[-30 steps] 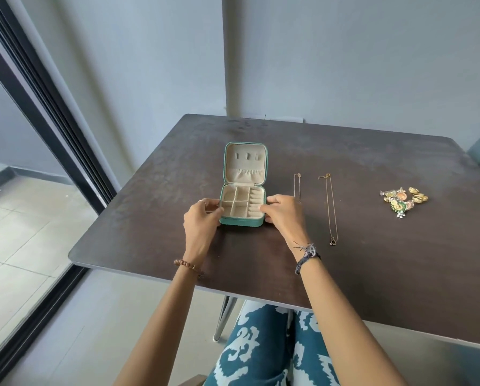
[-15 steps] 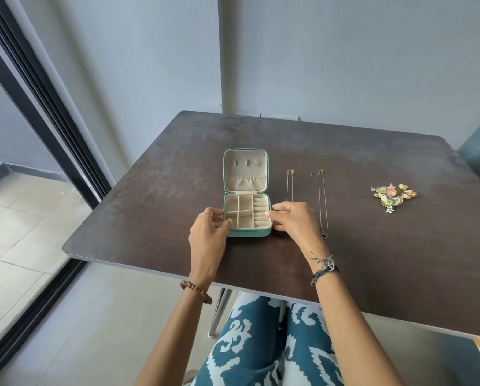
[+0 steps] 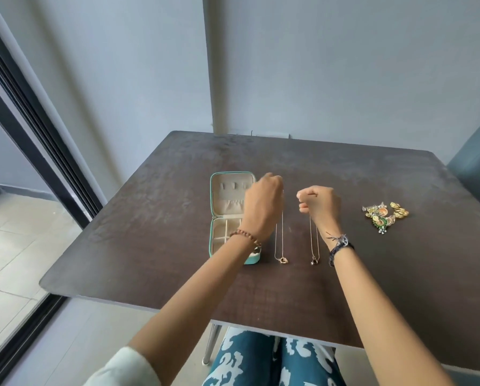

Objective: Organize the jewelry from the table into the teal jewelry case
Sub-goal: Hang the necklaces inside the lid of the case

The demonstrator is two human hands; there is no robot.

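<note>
Teal jewelry case (image 3: 224, 190) open near table's left edge (image 3: 66, 282), hands (image 3: 264, 201) (image 3: 318, 203) pinching necklaces (image 3: 281, 240) (image 3: 314, 243).

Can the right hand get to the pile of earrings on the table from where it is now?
Probably yes. The right hand is at the top of the right necklace, and only bare table lies between it and the pile of earrings. It would likely have to let go of the chain first.

A single head-worn wide-angle view looks forward and down from the seated person's side, close over the near edge of the table (image 3: 161, 218), toward the wall (image 3: 344, 65) behind.
</note>
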